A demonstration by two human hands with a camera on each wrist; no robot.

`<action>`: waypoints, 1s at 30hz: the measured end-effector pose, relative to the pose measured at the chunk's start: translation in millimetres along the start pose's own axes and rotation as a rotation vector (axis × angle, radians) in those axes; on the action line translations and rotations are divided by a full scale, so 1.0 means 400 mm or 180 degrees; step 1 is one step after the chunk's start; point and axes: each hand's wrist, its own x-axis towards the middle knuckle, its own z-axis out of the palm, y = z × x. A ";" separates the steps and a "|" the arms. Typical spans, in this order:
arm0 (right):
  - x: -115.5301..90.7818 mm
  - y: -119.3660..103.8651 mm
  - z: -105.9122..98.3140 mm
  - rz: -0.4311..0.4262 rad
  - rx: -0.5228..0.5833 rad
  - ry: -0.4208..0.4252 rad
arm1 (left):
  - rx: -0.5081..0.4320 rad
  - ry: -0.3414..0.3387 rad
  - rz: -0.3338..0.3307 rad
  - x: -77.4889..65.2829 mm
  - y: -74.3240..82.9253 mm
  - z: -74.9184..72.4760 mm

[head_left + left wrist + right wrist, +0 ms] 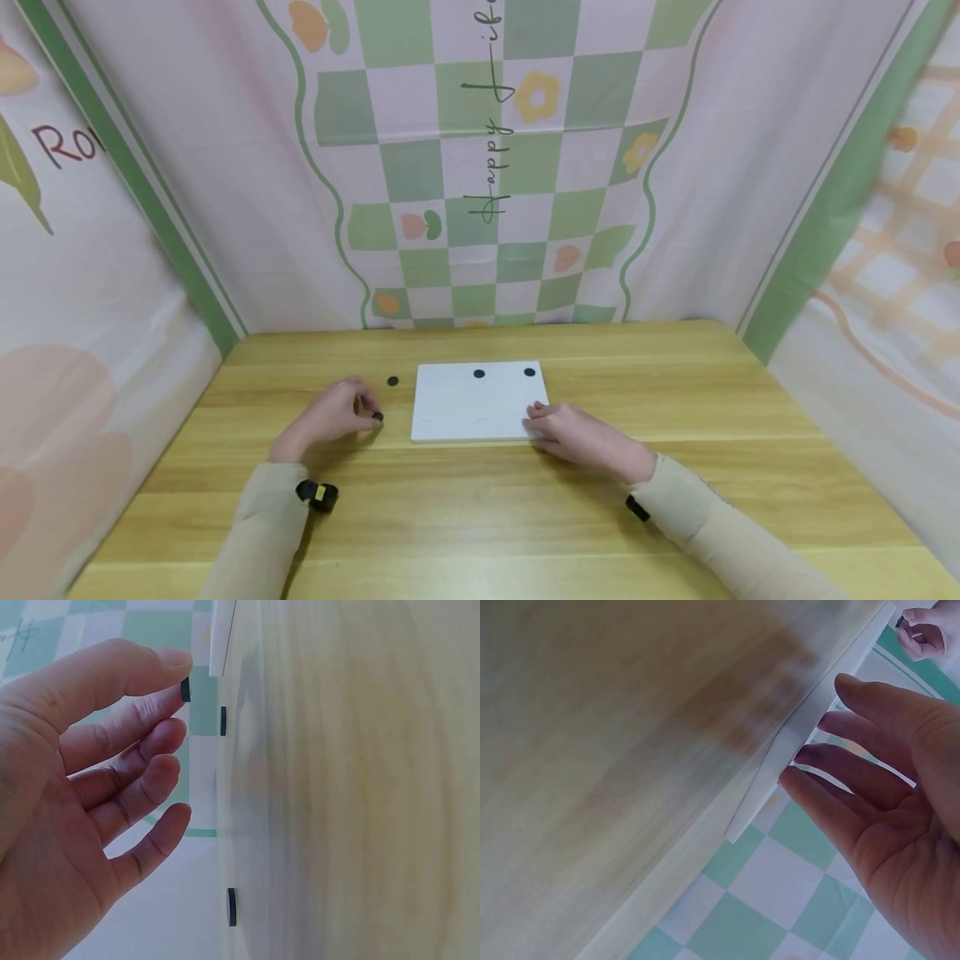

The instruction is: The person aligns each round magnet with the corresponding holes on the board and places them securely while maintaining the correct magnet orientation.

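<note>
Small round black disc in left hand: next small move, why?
Probably carry the small round black disc rightward over the white rectangular board: the left hand pinches it clear of the wood-grain table, and the board's faint circular outlines are uncovered.

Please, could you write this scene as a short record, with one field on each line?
left hand: pinches a black disc above the wooden table
right hand: fingers at the right near corner of the white board
far side of board: one middle disc, one corner disc at right, both black
left of board: two loose discs on the table
backdrop: patterned cloth with green and white checks
</note>
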 end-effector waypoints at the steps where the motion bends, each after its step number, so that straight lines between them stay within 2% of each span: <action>1: 0.000 0.001 0.000 -0.0008 -0.0001 0.0004 | -0.0019 -0.0001 0.0006 0.001 0.001 0.001; 15: -0.002 0.001 0.001 -0.0026 0.0044 0.0027 | -0.0115 -0.0005 0.0062 0.011 0.023 0.007; 30: -0.002 -0.002 -0.002 0.0028 0.0034 -0.0011 | -0.0262 0.0009 -0.0004 0.027 0.045 0.021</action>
